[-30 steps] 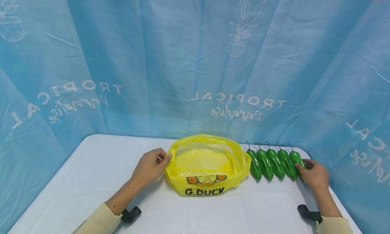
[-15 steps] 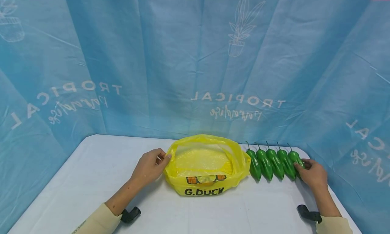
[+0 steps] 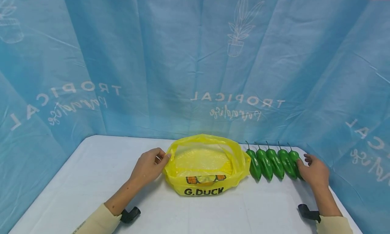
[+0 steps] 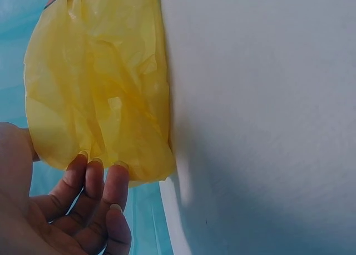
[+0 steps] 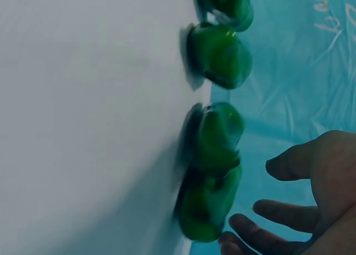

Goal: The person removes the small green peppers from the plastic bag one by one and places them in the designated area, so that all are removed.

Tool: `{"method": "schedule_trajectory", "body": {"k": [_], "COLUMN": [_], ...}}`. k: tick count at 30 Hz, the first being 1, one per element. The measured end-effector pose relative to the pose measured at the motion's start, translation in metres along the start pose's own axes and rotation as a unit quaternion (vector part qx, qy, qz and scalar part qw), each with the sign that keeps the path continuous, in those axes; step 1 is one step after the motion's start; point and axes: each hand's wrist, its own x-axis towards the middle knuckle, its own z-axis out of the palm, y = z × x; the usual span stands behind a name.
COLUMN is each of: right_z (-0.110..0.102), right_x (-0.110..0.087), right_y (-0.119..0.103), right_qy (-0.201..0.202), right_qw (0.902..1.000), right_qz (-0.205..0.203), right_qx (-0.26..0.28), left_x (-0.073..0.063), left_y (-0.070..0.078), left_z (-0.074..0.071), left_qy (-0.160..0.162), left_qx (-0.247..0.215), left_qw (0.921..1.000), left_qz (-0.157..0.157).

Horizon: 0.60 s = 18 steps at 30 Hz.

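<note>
A yellow plastic bag (image 3: 202, 186) printed "G.DUCK" sits with its mouth spread wide in the middle of the table. My left hand (image 3: 149, 165) pinches the left edge of its rim; the left wrist view shows fingertips against the bag's yellow side (image 4: 105, 94). To the right of the bag, several green chili peppers (image 3: 275, 163) lie side by side, stems pointing away from me. My right hand (image 3: 316, 169) is beside the rightmost pepper (image 3: 294, 157), thumb and fingers spread. In the right wrist view, thumb and fingers are parted, with the end pepper (image 5: 206, 208) close by.
A white cloth covers the table (image 3: 213, 213). Blue printed curtains (image 3: 170, 75) hang behind it and along both sides. The right hand is close to the table's right edge.
My right hand has let go of the rightmost pepper and its fingers have spread slightly up and right. The left hand and the bag have stayed in place.
</note>
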Motion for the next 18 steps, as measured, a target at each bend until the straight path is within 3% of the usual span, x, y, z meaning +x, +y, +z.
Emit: {"method": "schedule_trajectory", "body": {"k": [5, 9, 18], "right_z": [-0.003, -0.004, 0.002], "right_x": [-0.009, -0.015, -0.030], "right_y": [-0.014, -0.024, -0.038], "right_qy": [0.024, 0.040, 0.064], "right_qw": [0.9992, 0.9961, 0.9815], "right_qz": [-0.029, -0.079, -0.179], "right_qx": [-0.008, -0.007, 0.020], "left_x": [-0.001, 0.000, 0.000], "left_y": [0.001, 0.002, -0.006], "left_z": [-0.001, -0.003, -0.015], "left_qy": [0.000, 0.006, 0.043], "left_qx": [-0.004, -0.001, 0.018], "left_qw": [1.0000, 1.0000, 0.9989], "left_qz": [-0.003, -0.003, 0.006]}}
